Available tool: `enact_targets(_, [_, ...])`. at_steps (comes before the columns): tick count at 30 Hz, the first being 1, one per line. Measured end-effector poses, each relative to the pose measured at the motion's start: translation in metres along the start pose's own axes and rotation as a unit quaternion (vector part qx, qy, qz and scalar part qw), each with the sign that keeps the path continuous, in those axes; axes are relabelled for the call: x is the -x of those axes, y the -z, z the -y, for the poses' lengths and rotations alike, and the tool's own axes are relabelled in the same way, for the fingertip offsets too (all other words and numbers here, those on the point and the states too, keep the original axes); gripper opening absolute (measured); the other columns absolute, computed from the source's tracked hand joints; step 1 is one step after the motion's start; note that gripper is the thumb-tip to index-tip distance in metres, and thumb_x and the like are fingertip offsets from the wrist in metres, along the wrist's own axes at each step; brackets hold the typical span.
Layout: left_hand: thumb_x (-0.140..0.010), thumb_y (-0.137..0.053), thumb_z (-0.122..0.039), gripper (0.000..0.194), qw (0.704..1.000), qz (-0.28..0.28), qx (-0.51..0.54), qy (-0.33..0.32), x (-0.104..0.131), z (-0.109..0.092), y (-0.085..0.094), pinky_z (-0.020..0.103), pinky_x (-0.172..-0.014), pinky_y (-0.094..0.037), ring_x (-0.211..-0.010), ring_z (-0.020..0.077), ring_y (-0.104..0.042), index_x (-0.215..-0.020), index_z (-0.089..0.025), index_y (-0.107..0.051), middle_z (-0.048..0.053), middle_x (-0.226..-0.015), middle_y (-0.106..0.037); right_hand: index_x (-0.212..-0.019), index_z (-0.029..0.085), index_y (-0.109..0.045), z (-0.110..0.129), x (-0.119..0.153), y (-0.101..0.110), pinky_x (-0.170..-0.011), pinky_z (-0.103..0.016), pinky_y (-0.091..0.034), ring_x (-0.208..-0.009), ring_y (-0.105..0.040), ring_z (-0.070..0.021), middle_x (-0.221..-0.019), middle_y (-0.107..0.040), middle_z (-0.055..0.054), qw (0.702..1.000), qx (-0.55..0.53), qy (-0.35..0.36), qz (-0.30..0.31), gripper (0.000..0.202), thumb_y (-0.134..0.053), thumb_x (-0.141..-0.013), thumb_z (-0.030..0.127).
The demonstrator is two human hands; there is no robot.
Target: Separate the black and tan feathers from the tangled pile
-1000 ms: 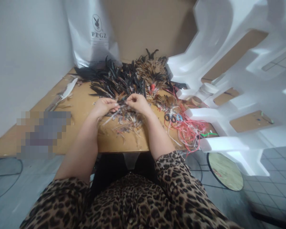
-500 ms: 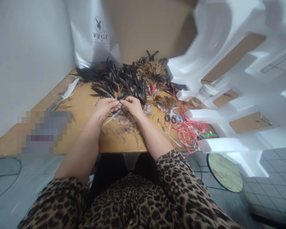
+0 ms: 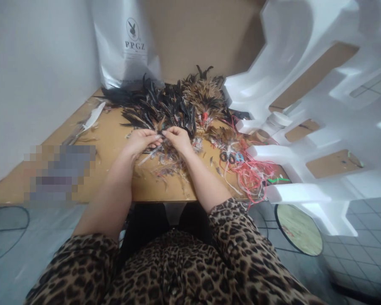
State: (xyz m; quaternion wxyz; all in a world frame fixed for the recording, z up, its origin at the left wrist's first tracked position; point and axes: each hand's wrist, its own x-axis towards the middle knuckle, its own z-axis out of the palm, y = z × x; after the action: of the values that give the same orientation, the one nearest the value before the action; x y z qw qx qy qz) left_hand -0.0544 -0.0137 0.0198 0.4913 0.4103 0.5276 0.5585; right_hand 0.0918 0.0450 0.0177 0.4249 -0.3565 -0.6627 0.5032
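My left hand (image 3: 143, 140) is closed in a pinch on a small feather piece (image 3: 160, 127), brown and dark, whose pale quills point down to the left. Close beside it, my right hand (image 3: 178, 139) pinches at the same piece, fingertips nearly meeting the left ones. Behind both hands lie long black feathers (image 3: 171, 99). A bushy brown feather bunch (image 3: 201, 95) with a red spot at its base stands to their right. Loose feather bits (image 3: 168, 167) are scattered on the table under my hands.
The wooden table (image 3: 114, 127) holds red and white strings (image 3: 252, 173), small black rings (image 3: 231, 158) and a white feather (image 3: 94, 115). A silver-white bag (image 3: 127, 55) stands behind. White foam (image 3: 288, 156) rises at the right. A pixelated patch covers something at the left.
My right hand has shifted slightly and more of the brown feather piece shows between the fingertips. The view has moved a little. Both hands keep their pinch.
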Motion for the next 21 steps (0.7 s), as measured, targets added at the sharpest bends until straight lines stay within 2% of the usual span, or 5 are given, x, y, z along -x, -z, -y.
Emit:
enact_targets(4, [-0.068, -0.069, -0.021, 0.011, 0.993, -0.084, 0.082, -0.026, -0.002, -0.004, 0.006, 0.014, -0.05, -0.046, -0.053, 0.0054, -0.058, -0.071, -0.011, -0.065, 0.004, -0.067, -0.067, -0.077, 0.012, -0.063, 0.004, 0.006, 0.002, -0.062, -0.02, -0.038, -0.062, -0.048, -0.0075, -0.07, -0.06, 0.001, 0.99, 0.089, 0.041, 0.101, 0.02, -0.061, -0.072, 0.031])
enact_targets(8, [-0.068, -0.069, -0.019, 0.01, 0.986, -0.099, 0.127, -0.029, -0.004, -0.004, 0.01, 0.012, -0.049, -0.043, -0.053, 0.0041, -0.057, -0.071, -0.011, -0.063, 0.003, -0.067, -0.065, -0.084, 0.015, -0.067, 0.009, 0.016, 0.002, -0.069, -0.023, -0.038, -0.071, -0.052, -0.0105, -0.079, -0.062, -0.001, 0.917, 0.273, 0.135, 0.259, 0.017, -0.063, -0.071, 0.026])
enact_targets(12, [-0.068, -0.07, -0.02, 0.013, 0.986, -0.103, 0.128, -0.02, -0.006, -0.003, 0.01, 0.013, -0.05, -0.044, -0.054, 0.0041, -0.057, -0.075, -0.012, -0.062, 0.003, -0.07, -0.066, -0.089, 0.018, -0.068, 0.007, 0.022, -0.006, -0.074, -0.026, -0.036, -0.083, -0.052, -0.0157, -0.089, -0.06, -0.005, 0.86, 0.381, 0.199, 0.275, 0.018, -0.062, -0.072, 0.024])
enact_targets(18, [-0.069, -0.068, -0.019, 0.011, 0.987, -0.099, 0.123, -0.016, -0.004, -0.005, 0.009, 0.013, -0.048, -0.041, -0.052, 0.0039, -0.056, -0.074, -0.011, -0.061, 0.003, -0.069, -0.065, -0.078, 0.014, -0.063, -0.001, 0.012, -0.01, -0.065, -0.023, -0.039, -0.066, -0.05, -0.0095, -0.074, -0.059, -0.001, 0.98, 0.116, 0.058, 0.149, 0.017, -0.06, -0.075, 0.03])
enact_targets(21, [-0.067, -0.069, -0.018, 0.012, 0.989, -0.085, 0.12, -0.01, -0.003, -0.006, 0.007, 0.013, -0.047, -0.042, -0.054, 0.0052, -0.058, -0.073, -0.011, -0.062, 0.004, -0.07, -0.066, -0.08, 0.014, -0.06, 0.003, 0.005, 0.0, -0.049, -0.019, -0.032, -0.051, -0.042, -0.0059, -0.062, -0.055, 0.003, 0.987, -0.072, -0.083, 0.117, 0.026, -0.066, -0.068, 0.037])
